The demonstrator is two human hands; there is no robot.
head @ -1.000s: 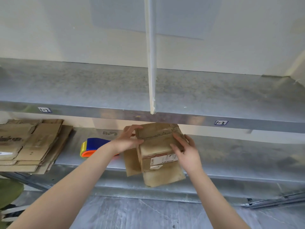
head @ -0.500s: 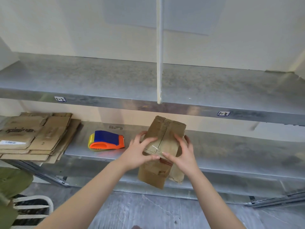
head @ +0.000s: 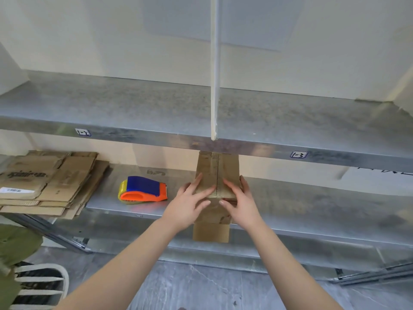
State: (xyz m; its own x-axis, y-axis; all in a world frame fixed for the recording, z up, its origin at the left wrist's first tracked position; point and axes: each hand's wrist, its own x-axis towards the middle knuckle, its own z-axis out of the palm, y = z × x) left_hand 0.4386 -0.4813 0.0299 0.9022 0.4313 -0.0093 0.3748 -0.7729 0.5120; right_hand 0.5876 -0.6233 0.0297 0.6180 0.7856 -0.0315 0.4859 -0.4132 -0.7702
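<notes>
A small brown cardboard box [head: 218, 168] stands at the front edge of the lower metal shelf [head: 312, 204], its two top flaps folded down and meeting in a centre seam. My left hand [head: 190, 204] lies flat on the left flap with fingers straight and the thumb against the box's front. My right hand [head: 240, 204] presses the right flap the same way, fingertips reaching the box's right edge. A loose cardboard flap [head: 211, 233] hangs down below the shelf edge under my hands.
An orange and blue tape dispenser [head: 143, 190] lies on the shelf just left of the box. A stack of flattened cardboard boxes [head: 44, 182] sits at the far left. The upper shelf [head: 134, 113] with a white vertical divider [head: 215, 86] overhangs the box. A white slatted basket [head: 40, 285] stands on the floor.
The box has been turned from tilted in my hands to upright at the shelf edge, seam facing me. Both hands have moved onto the top flaps.
</notes>
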